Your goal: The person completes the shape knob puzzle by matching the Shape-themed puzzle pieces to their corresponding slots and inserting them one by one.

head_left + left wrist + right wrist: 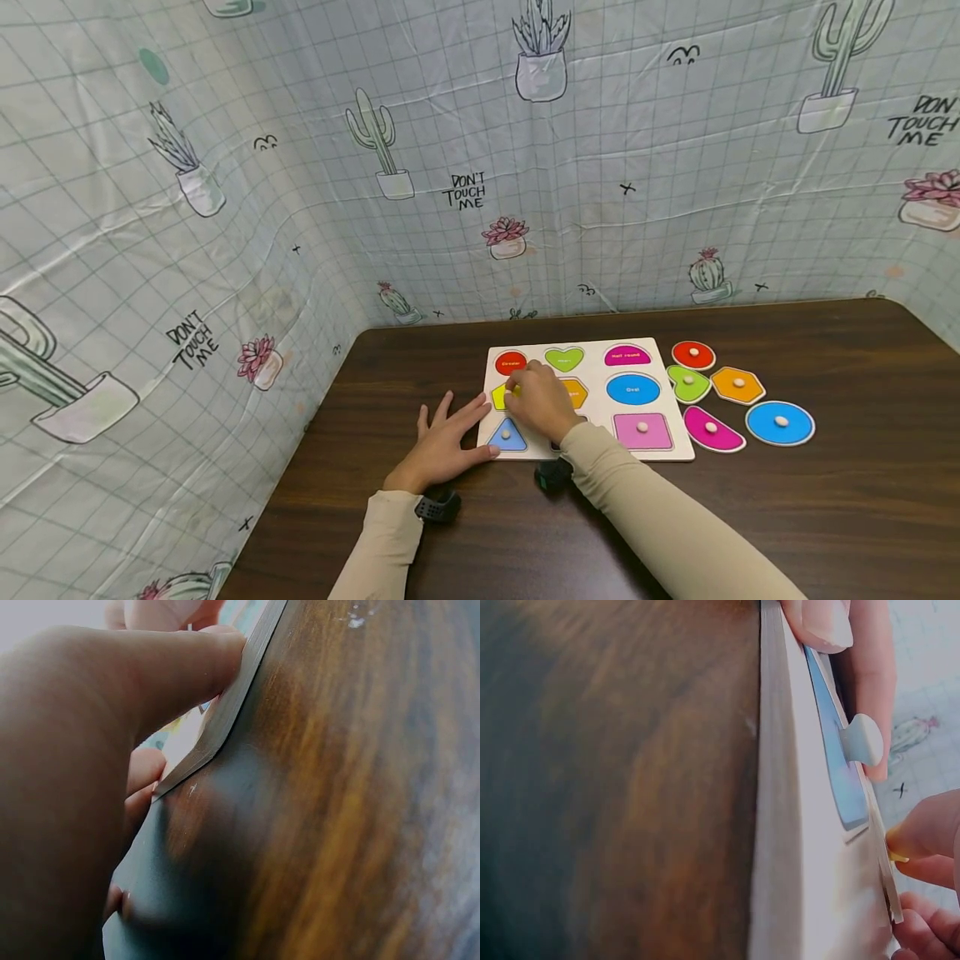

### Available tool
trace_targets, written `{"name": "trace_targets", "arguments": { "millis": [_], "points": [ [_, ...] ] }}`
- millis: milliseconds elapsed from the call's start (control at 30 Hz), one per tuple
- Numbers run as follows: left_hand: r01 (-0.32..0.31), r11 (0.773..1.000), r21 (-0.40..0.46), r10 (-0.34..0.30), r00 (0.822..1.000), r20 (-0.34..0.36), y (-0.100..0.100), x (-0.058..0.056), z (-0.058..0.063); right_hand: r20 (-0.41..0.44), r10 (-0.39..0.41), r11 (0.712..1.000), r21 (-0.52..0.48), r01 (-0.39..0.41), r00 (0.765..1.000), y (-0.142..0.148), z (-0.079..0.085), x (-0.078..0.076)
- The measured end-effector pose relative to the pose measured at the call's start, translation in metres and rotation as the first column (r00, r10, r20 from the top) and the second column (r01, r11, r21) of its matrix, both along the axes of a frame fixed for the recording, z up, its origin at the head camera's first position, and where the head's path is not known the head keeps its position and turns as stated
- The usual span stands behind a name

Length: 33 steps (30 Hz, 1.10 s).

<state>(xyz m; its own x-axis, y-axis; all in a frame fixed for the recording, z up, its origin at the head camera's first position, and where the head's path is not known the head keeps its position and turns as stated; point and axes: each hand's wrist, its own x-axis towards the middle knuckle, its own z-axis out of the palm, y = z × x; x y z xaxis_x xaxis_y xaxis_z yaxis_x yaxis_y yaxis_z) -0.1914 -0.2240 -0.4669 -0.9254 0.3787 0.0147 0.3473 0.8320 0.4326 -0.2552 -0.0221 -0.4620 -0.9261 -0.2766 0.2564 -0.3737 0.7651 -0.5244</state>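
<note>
A white shape puzzle board [596, 358] lies on the table. My left hand [446, 442] rests at its left edge, fingers spread, with the thumb on the near left corner. Over the middle row at the left, my right hand [542, 402] pinches a yellow puzzle piece [498, 397], largely hidden by the fingers. The right wrist view shows the thin edge of that piece [890, 889] tilted against the board. A blue triangle piece [507, 435] and a pink rectangle piece [642, 431], each with a white knob, sit in the bottom row.
Right of the board lie loose knobbed pieces: a red circle [693, 355], green heart [688, 384], orange hexagon [738, 386], magenta half round [714, 430] and blue oval [780, 423]. A printed cloth [585, 225] hangs behind the brown table [862, 500].
</note>
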Motion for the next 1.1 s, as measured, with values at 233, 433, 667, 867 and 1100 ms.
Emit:
{"name": "trace_targets", "arguments": {
  "millis": [233, 433, 667, 867, 1100],
  "points": [
    [0.006, 1.0, 0.005, -0.005, 1.0, -0.021, 0.0, 0.0, 0.0, 0.027, -0.001, 1.0, -0.02, 0.002, 1.0, 0.002, -0.002, -0.001],
    [-0.001, 1.0, 0.003, 0.001, 1.0, -0.021, 0.0, 0.0, 0.0, 0.028, 0.001, 0.999, -0.036, 0.0, 1.0, 0.002, -0.003, -0.002],
    [0.0, 1.0, 0.006, 0.0, 1.0, -0.018, 0.001, 0.0, 0.002, 0.018, 0.016, 0.998, -0.058, -0.015, 1.0, 0.005, -0.003, -0.004],
    [-0.001, 1.0, -0.002, 0.001, 1.0, -0.018, 0.001, -0.001, 0.002, 0.025, 0.039, 0.998, -0.055, -0.038, 0.999, 0.006, -0.001, -0.005],
    [0.001, 1.0, -0.013, -0.001, 1.0, -0.018, 0.001, -0.001, 0.0, 0.112, 0.078, 0.985, -0.16, -0.06, 0.991, 0.012, 0.003, -0.004]
  ]
}}
